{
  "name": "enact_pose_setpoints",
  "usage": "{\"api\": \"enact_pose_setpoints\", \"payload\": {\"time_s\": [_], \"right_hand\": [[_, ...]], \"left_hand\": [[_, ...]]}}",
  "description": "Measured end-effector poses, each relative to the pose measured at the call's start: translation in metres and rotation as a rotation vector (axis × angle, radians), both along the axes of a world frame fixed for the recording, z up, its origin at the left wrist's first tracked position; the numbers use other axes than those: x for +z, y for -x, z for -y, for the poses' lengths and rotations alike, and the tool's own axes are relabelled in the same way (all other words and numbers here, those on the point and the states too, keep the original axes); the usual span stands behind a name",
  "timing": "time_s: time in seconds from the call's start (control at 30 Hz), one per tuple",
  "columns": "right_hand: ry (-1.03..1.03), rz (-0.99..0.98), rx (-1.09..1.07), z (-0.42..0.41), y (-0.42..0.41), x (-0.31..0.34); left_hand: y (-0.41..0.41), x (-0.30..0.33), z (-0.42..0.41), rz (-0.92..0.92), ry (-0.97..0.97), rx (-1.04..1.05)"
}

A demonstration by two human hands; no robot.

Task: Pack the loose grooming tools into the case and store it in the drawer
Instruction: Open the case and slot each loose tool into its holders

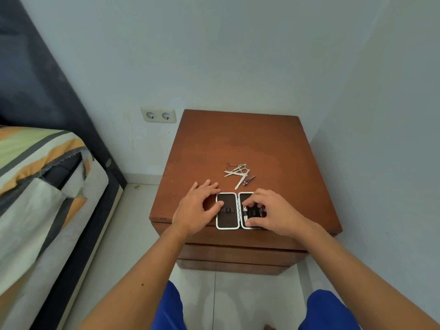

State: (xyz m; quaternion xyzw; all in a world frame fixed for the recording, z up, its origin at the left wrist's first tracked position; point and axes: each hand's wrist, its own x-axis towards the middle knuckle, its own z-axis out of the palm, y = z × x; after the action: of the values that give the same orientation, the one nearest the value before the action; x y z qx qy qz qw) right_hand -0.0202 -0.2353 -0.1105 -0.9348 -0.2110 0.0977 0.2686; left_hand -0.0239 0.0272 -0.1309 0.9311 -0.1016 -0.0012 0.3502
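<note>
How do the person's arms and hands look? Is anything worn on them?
Both forearms are bare, with no sleeves in view. The left hand and the right hand wear no gloves, and no rings, watch or bracelets show. A few small dark moles dot the left forearm. Blue shorts show below.

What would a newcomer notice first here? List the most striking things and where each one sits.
First, the open case lying flat at the near edge of the brown nightstand, with the left hand resting on its left half and the right hand working at the straps in its right half. Next, the loose metal tools piled just behind the case. Off to the left, a striped bed runs along the wall.
</note>
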Motion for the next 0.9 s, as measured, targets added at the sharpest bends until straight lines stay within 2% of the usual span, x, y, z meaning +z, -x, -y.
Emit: {"api": "enact_pose_setpoints", "payload": {"time_s": [0.13, 0.23, 0.37, 0.5, 0.63, 0.7, 0.9], "right_hand": [[-0.062, -0.003, -0.040, -0.001, 0.002, -0.002], [-0.028, -0.006, -0.026, -0.003, -0.001, 0.000], [-0.086, 0.006, -0.069, -0.002, -0.009, 0.008], [-0.133, 0.082, -0.207, 0.005, -0.027, 0.011], [-0.020, 0.147, -0.241, 0.010, -0.043, 0.011], [0.137, 0.127, -0.113, -0.023, -0.058, 0.014], [0.281, 0.168, -0.080, -0.013, -0.051, 0.020]], "left_hand": [[0.004, -0.006, -0.014, -0.060, -0.035, -0.098], [0.009, 0.002, -0.019, -0.120, -0.102, -0.172], [0.007, 0.006, -0.017, -0.098, -0.142, -0.189], [0.012, 0.012, -0.008, -0.076, -0.115, -0.179], [0.017, 0.012, 0.002, -0.093, -0.065, -0.177], [0.021, 0.001, -0.018, -0.100, 0.021, -0.079], [0.019, 0.010, -0.006, -0.045, -0.012, -0.148]]}}
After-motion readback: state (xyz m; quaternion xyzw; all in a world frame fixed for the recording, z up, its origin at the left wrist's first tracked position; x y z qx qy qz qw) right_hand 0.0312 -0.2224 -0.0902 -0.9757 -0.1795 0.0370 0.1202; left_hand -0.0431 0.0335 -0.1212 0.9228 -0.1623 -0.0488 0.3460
